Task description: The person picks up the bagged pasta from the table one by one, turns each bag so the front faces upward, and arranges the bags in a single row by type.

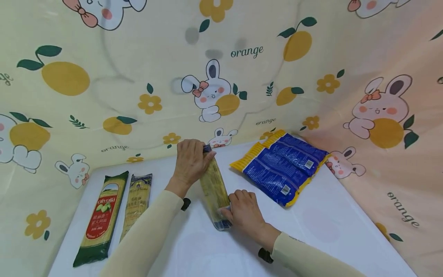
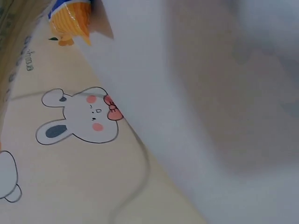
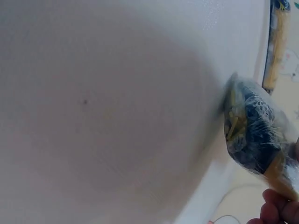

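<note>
A clear-wrapped packet of spaghetti with dark blue ends stands slanted between the two hands over the white table. At its top end, my left hand grips the packet, thumb across the near side. Lower down, my right hand pinches its right edge close to the bottom end. In the right wrist view the crinkled bottom end shows beside the right fingertips. The left wrist view shows no part of the left hand.
On the table's left lie a green and red spaghetti packet and a gold spaghetti packet, the latter partly behind the left sleeve. A blue and yellow bag lies at the back right. A rabbit-patterned curtain borders the white table.
</note>
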A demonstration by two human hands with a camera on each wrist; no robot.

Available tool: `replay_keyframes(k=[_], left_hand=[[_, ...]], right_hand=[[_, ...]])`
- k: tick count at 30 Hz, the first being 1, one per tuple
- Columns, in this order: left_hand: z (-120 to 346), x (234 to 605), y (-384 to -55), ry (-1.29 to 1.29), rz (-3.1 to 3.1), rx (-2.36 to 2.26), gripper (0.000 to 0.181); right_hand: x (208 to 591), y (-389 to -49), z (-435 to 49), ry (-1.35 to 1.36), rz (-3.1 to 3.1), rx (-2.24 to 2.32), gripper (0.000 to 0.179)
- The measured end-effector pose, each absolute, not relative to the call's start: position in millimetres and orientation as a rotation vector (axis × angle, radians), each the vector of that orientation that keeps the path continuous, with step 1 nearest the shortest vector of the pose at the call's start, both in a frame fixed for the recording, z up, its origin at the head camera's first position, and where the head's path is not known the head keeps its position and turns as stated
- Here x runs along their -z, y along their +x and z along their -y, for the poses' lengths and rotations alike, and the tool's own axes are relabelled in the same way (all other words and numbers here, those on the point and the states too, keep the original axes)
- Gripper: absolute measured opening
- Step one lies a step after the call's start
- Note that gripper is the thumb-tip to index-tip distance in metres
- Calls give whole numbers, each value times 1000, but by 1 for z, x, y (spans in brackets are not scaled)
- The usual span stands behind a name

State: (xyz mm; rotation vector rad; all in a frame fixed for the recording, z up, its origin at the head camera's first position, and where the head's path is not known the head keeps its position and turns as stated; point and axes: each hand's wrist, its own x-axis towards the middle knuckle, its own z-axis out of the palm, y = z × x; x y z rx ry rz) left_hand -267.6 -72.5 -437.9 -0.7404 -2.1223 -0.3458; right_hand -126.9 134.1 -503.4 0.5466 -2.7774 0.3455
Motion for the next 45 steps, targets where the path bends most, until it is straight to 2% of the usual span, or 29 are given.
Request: replay_keyframes(k=[9,20,29,45], left_hand=[[64,429,-261,-804,2129,344,61],[50,406,-245,-728,2158,290,50],[46,397,-237,-720,2241,230,42],[31,383,-229,-644,2207,258,55]], right_hand=[[505,-125,-130,483,2771,-510,41],[504,-140,-140,502,2509,-319,39],[502,-143,-138,460,2545,-272,38],[512,-138,-139,520,2483,-208,48]])
